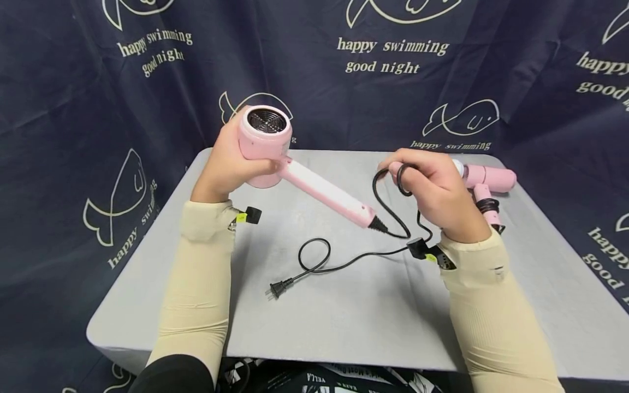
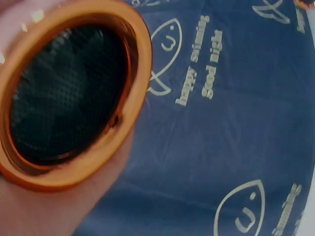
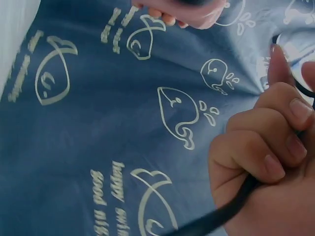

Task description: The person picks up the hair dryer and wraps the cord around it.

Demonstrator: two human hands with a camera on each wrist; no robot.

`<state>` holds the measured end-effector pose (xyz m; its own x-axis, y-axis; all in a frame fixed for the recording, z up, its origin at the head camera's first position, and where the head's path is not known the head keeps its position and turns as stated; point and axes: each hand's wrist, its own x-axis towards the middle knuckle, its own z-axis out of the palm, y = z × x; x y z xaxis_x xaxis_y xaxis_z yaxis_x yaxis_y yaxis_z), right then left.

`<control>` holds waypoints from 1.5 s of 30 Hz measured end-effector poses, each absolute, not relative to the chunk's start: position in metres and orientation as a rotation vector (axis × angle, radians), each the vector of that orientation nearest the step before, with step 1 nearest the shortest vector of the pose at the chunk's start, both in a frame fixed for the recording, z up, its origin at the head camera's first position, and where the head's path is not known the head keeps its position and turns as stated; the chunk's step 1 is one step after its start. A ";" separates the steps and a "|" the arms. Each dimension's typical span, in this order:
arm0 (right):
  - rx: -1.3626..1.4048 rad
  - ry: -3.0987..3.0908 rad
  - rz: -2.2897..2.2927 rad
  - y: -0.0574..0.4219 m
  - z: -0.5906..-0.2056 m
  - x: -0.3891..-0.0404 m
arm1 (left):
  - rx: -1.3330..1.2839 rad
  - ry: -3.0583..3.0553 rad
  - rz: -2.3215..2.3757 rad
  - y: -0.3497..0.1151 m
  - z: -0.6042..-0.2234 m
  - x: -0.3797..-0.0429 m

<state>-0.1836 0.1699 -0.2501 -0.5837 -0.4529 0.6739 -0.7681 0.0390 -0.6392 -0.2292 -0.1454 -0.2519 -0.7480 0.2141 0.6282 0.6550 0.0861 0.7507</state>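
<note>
A pink and white hair dryer point(image 1: 324, 192) is held up over the table by my left hand point(image 1: 227, 158), whose fingers and thumb wrap its round head. The dark grille faces up, and the handle slants down to the right. From the handle's end runs a black power cord point(image 1: 390, 210). My right hand point(image 1: 432, 185) grips this cord, with a loop of it round the index finger; in the right wrist view the curled fingers point(image 3: 256, 142) close over it. The rest of the cord trails across the table to a two-prong plug point(image 1: 279, 287).
A second pink hair dryer point(image 1: 491, 178) lies at the table's right rear, its cord wrapped round the handle, partly behind my right hand. The grey table point(image 1: 344, 322) stands against a dark blue printed curtain point(image 1: 314, 71).
</note>
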 end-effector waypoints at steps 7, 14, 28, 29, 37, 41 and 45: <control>1.003 -2.208 1.586 0.154 -0.270 -0.201 | -1.108 -1.743 -2.065 -0.131 -0.262 -0.235; 0.917 -2.496 0.943 0.138 -0.302 -0.217 | -1.016 -1.451 -2.137 -0.117 -0.261 -0.235; 0.814 -2.429 0.488 0.147 -0.291 -0.203 | -0.356 -1.660 -1.460 -0.126 -0.241 -0.223; 0.810 -2.404 0.481 0.148 -0.289 -0.202 | -0.331 -1.688 -1.431 -0.127 -0.241 -0.222; 0.832 -2.258 0.465 0.160 -0.272 -0.196 | -0.223 -1.847 -1.269 -0.133 -0.242 -0.219; 0.860 -2.206 0.523 0.167 -0.264 -0.191 | -0.224 -1.883 -1.266 -0.136 -0.242 -0.219; 0.903 -2.141 0.539 0.169 -0.259 -0.189 | -0.266 -1.986 -1.257 -0.139 -0.244 -0.222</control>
